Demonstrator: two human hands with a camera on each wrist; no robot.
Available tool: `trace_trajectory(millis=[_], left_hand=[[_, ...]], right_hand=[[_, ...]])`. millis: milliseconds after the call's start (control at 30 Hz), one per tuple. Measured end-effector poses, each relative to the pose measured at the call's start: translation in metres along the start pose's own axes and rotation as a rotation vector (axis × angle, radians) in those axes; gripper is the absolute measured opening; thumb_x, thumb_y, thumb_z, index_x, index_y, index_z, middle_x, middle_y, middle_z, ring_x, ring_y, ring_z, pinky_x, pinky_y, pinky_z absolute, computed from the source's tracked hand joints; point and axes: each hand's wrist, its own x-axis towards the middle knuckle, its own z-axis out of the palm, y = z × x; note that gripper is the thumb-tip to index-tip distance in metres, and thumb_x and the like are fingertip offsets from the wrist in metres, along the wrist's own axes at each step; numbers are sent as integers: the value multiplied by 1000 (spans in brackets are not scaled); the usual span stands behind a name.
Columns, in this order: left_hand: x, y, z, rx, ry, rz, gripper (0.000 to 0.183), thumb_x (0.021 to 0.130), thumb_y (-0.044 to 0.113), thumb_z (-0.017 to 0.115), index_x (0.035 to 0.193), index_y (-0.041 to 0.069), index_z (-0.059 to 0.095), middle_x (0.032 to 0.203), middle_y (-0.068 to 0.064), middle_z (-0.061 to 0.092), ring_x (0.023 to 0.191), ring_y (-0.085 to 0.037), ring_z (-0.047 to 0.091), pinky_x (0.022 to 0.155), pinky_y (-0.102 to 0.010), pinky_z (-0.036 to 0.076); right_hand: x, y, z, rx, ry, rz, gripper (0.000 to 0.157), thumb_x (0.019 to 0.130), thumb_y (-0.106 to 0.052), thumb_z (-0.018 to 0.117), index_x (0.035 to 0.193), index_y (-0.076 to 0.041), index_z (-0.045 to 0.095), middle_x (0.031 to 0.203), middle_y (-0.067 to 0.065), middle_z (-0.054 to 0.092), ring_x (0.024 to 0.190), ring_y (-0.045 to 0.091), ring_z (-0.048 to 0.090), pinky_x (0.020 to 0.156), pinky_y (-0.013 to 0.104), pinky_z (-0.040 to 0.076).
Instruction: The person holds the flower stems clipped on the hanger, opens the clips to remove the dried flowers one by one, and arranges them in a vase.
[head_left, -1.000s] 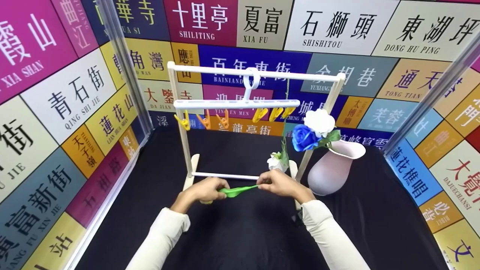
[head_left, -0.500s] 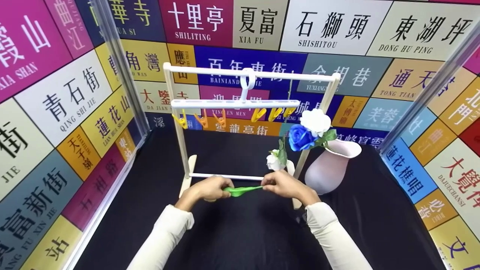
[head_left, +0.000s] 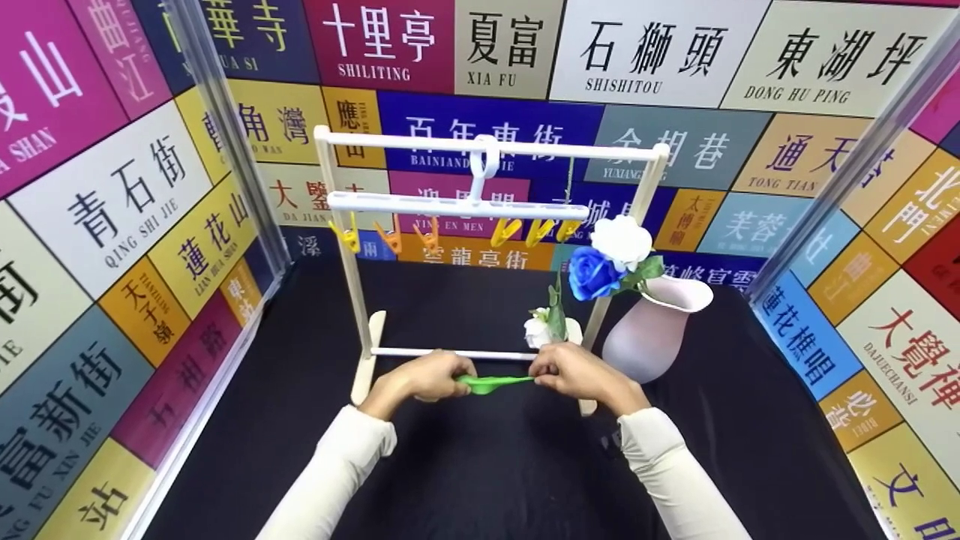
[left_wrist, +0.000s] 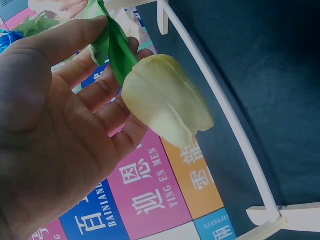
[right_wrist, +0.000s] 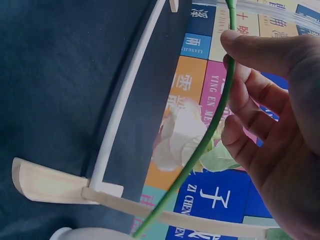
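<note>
A cream artificial tulip (left_wrist: 165, 100) is held between both hands. My left hand (head_left: 431, 375) pinches its green leaves (left_wrist: 120, 50) and stem just below the bloom, thumb in front and fingers behind. In the head view the hand hides the bloom. My right hand (head_left: 574, 369) pinches the thin green stem (right_wrist: 200, 145) between thumb and fingertips. Green leaf shows stretched level between the hands in the head view, in front of the rack's low bar. Behind the right hand, a white rose (head_left: 538, 328) hangs head down from the right end of the hanger.
A wooden rack (head_left: 649, 184) carries a white hanger (head_left: 450, 203) with several yellow and orange clips (head_left: 427, 238). At right, a pinkish-white vase (head_left: 649, 337) leans toward its flowers, a blue rose (head_left: 592, 273) and a white bloom (head_left: 622, 241). Printed panels surround the black cloth (head_left: 495, 465).
Both hands have moved a little to the right relative to the rack, keeping their hold on the tulip. The head view has shifted slightly, and the hanging white rose has turned a little.
</note>
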Motion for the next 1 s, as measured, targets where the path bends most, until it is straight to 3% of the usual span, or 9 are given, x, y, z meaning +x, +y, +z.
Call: trace_trajectory(millis=[267, 500, 700, 833, 1000], left_hand=[[5, 10, -2, 10, -20, -3, 11, 88, 17, 69, 96, 13, 74, 78, 6, 61, 68, -11, 48, 69, -29, 43], [12, 12, -4, -11, -13, -11, 16, 93, 29, 64, 98, 15, 71, 69, 11, 49, 65, -9, 47, 66, -27, 42], [16, 10, -10, -147, 93, 12, 33, 100, 39, 54, 112, 12, 69, 83, 4, 66, 74, -8, 58, 74, -30, 49], [18, 8, -15, -229, 162, 8, 34, 99, 39, 56, 114, 11, 69, 92, -1, 72, 78, -9, 64, 77, -30, 51], [19, 4, -18, -246, 250, 5, 31, 98, 34, 59, 113, 9, 69, 95, -3, 72, 87, -14, 65, 82, -32, 49]], right_hand=[[-11, -2, -4, -60, -15, 15, 14, 87, -10, 71, 97, -15, 78, 90, -2, 68, 80, 12, 65, 74, 29, 52], [-23, 2, -13, -43, 6, 4, 13, 87, -8, 70, 96, -13, 77, 91, -2, 69, 81, 13, 65, 75, 31, 53], [-35, 10, -23, -10, 53, 5, 14, 84, -3, 71, 94, -13, 76, 87, 0, 67, 80, 13, 64, 74, 32, 53], [-45, 14, -28, -2, 81, 38, 16, 82, -3, 70, 93, -14, 76, 86, -1, 67, 79, 11, 64, 72, 31, 53], [-57, 20, -34, -8, 123, 58, 17, 83, -3, 72, 95, -12, 78, 87, 0, 69, 79, 13, 66, 71, 33, 54]])
